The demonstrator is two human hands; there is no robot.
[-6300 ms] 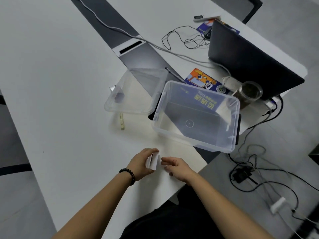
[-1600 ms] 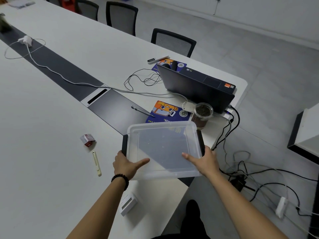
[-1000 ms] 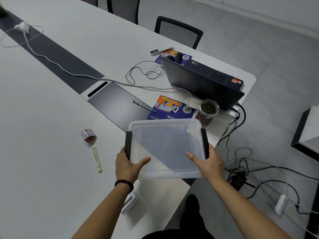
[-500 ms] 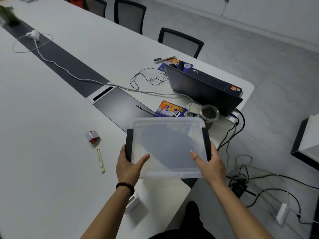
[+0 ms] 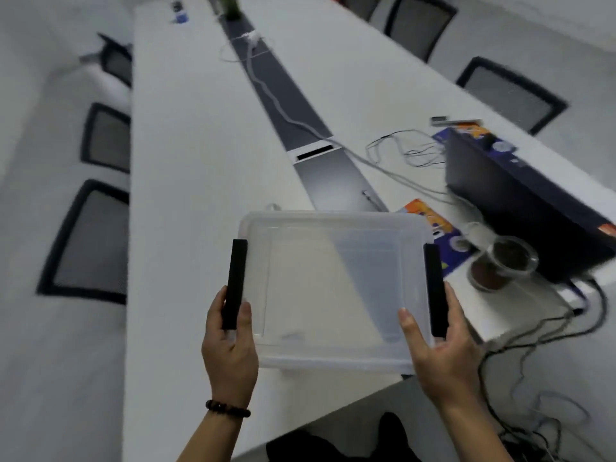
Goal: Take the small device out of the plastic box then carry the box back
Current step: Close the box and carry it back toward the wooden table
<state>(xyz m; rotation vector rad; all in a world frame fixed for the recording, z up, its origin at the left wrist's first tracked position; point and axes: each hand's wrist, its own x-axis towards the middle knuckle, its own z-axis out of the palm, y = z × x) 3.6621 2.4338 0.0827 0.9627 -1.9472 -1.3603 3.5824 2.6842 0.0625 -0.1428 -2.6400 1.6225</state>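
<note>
The clear plastic box [image 5: 333, 285], lid on and with a black clip on each side, is held up above the white table's near corner. My left hand [image 5: 230, 341] grips its left side by the black clip, thumb on the lid. My right hand [image 5: 440, 355] holds the right side the same way. The small white device is not in view; the box and my arms cover the spot near the table edge where it lay.
A dark laptop [image 5: 520, 211] stands at the right with a clear cup of dark drink [image 5: 500, 265] beside it. A blue-orange card [image 5: 430, 221] and cables [image 5: 406, 151] lie behind the box. Chairs [image 5: 90, 235] line the table's left side; floor cables [image 5: 546, 361] trail at right.
The view has swung left and is blurred with motion. The box stays gripped in both hands, lifted a little higher. The small device, red box and pen have gone out of sight.
</note>
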